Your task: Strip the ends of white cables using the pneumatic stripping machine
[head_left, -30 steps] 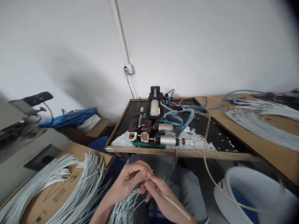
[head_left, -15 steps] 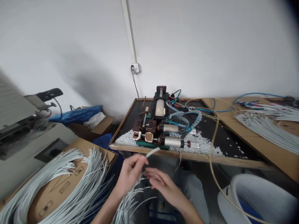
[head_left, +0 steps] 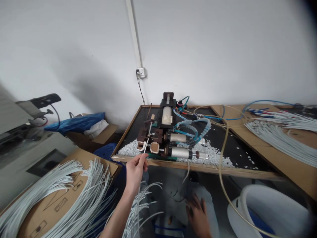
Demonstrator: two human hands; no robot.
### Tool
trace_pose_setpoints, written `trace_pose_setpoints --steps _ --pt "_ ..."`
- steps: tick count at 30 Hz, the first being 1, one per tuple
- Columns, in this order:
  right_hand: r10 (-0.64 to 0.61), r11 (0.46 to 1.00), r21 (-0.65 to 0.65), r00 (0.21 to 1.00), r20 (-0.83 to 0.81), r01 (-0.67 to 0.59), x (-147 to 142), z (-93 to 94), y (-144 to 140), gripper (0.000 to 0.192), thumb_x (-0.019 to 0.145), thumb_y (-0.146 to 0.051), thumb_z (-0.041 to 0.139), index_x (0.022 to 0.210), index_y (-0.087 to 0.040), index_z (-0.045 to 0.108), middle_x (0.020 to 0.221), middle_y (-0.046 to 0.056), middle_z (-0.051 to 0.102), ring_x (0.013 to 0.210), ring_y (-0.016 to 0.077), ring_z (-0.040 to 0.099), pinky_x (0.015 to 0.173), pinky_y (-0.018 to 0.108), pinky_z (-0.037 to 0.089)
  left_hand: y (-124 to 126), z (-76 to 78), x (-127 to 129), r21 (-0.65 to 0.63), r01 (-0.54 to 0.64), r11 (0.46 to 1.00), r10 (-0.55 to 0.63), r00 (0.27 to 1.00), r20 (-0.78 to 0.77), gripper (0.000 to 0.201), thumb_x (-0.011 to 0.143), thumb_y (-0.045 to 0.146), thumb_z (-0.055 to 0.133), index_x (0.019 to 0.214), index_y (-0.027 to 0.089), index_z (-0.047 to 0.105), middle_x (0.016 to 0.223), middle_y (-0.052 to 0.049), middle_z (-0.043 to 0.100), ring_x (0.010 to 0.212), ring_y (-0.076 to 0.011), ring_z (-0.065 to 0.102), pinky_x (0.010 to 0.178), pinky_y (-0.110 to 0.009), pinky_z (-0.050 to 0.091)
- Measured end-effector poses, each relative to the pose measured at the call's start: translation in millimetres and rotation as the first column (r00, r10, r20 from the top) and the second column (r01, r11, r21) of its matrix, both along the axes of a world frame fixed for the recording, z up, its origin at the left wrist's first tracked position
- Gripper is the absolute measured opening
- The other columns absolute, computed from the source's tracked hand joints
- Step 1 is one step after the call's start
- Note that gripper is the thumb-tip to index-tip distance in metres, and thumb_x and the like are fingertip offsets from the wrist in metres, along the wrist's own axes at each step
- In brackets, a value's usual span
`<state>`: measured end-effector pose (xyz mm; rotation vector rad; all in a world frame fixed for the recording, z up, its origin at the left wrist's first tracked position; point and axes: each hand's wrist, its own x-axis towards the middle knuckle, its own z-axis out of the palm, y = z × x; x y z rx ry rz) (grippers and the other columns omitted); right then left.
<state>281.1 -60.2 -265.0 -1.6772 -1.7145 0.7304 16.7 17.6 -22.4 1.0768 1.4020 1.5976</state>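
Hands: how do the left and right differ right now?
The left hand is raised at the table edge, pinching one white wire whose tip points into the machine; the right hand is low, spread flat on the lap, holding nothing. Both are bare.

Small cable-processing workshop, pretty clearly. A pneumatic wire-stripping machine (head_left: 168, 137) with blue air hoses (head_left: 195, 124) is mounted on a black worktop (head_left: 237, 148), and white insulation scraps (head_left: 215, 155) are scattered all around it. Bundles of cut white wires (head_left: 81, 195) are piled on cardboard boxes (head_left: 61, 205) and a second worktop (head_left: 292, 165). Bare wall, one socket (head_left: 140, 72).
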Motion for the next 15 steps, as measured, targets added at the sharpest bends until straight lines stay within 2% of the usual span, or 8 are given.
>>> trace_pose_setpoints --steps 5,11,15 --pt "0.011 1.000 0.022 0.999 0.047 -0.012 -4 2.2 7 0.023 0.079 -0.032 0.061 0.086 -0.021 0.080 0.107 0.014 0.077 0.123 0.0449 0.055 0.115 0.067 0.021 11 -6.9 6 0.040 -0.065 0.997 0.067 0.997 -0.034 0.031 0.084 0.041 0.064 0.071 0.014 0.069 0.055 0.001 0.058 0.046 -0.0112 0.048 0.046 -0.022 0.038" --pt "-0.003 0.997 0.073 1.000 -0.006 0.003 -4 1.2 3 0.036 0.087 -0.051 0.054 0.084 -0.027 0.080 0.101 0.016 0.078 0.121 0.0470 0.056 0.115 0.064 0.020 13 -8.1 11 0.005 -0.104 0.995 0.104 0.994 -0.013 0.028 0.081 0.041 0.067 0.074 0.014 0.069 0.059 -0.002 0.066 0.045 -0.0140 0.055 0.046 -0.024 0.041" --pt "-0.009 0.997 0.074 1.000 -0.013 0.010 -4 -1.2 4 0.037 0.082 -0.057 0.057 0.079 -0.028 0.080 0.096 0.015 0.079 0.118 0.0475 0.058 0.114 0.066 0.024 12 -7.5 9 -0.015 -0.106 0.994 0.106 0.994 -0.037 0.030 0.081 0.042 0.066 0.071 0.014 0.069 0.061 -0.004 0.068 0.046 -0.0150 0.058 0.046 -0.024 0.042"
